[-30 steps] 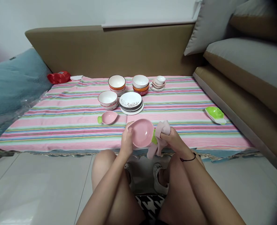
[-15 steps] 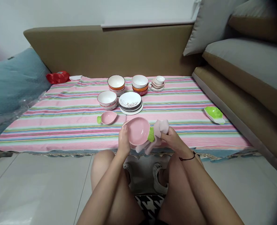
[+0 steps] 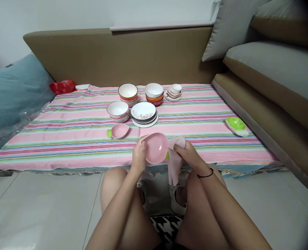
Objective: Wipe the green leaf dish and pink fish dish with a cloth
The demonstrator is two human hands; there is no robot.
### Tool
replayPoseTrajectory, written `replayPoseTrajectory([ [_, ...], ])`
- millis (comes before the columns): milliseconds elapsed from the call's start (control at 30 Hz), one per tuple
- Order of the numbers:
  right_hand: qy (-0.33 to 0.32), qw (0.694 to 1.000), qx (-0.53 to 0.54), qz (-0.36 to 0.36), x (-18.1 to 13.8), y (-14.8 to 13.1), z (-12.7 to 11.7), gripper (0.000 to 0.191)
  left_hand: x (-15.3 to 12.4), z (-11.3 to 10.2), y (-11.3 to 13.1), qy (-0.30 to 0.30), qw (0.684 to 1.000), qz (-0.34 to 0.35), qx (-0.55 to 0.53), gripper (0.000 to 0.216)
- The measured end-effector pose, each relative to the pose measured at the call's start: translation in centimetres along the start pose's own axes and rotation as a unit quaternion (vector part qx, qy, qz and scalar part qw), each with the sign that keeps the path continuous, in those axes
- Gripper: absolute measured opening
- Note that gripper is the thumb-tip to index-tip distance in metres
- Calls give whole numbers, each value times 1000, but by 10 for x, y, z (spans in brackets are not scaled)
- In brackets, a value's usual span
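My left hand [image 3: 139,155] grips the pointed end of a pink bowl [image 3: 156,148] and holds it above the front edge of the striped cloth. The bowl is tilted so that its glossy inside faces me. Its green leaf-shaped handle [image 3: 167,155] is mostly covered by a pale pink cloth [image 3: 175,163]. That cloth hangs down from my right hand [image 3: 186,152], which is closed on its upper part. Behind the left hand, a smaller pink bowl [image 3: 120,131] with a green handle rests on the striped cloth.
Stacked plates [image 3: 143,111] stand at the middle, with a white bowl [image 3: 118,109] beside them. Bowl stacks [image 3: 128,91] [image 3: 154,91] and small dishes [image 3: 175,89] are behind. A green leaf-shaped dish [image 3: 236,125] lies right. Cushions [image 3: 271,73] line the right; a red bundle [image 3: 62,86] sits far left.
My right hand has drawn slightly down with the cloth, which now hangs longer and hides most of the green handle. The pink bowl has shifted and tilted a little.
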State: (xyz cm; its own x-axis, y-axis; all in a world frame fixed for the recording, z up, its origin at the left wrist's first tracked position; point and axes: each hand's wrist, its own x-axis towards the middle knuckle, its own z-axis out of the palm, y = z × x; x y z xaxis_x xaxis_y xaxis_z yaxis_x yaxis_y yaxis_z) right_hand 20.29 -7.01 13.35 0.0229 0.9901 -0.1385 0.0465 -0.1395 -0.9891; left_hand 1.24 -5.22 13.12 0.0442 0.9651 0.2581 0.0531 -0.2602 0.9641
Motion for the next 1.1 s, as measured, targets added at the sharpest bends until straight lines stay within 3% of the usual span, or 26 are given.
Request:
replayPoseTrajectory([
  [100,-15,1000,-7,5,1,1,-2,20,1,-1,-3,31,999,-15,4,47],
  [200,-28,999,-25,6,1,4,-2,16,2,-3,-6,24,1000,-1,12,48],
  [467,-19,999,-15,37,2,6,1,27,-1,-2,-2,-96,992,65,49,48],
  [567,7,999,-24,30,2,8,1,31,-1,2,-1,-75,997,7,32,47],
  [700,-13,998,-20,54,2,6,2,35,1,7,-4,-3,994,-110,7,46],
  [800,-8,998,2,66,2,2,3,36,1,7,-4,-20,987,-153,-31,45],
  [933,19,999,-19,46,4,3,5,36,-1,9,-6,-91,980,-175,-32,55],
  [1100,23,991,-132,23,6,8,9,33,-1,12,-15,-79,985,-149,45,75],
])
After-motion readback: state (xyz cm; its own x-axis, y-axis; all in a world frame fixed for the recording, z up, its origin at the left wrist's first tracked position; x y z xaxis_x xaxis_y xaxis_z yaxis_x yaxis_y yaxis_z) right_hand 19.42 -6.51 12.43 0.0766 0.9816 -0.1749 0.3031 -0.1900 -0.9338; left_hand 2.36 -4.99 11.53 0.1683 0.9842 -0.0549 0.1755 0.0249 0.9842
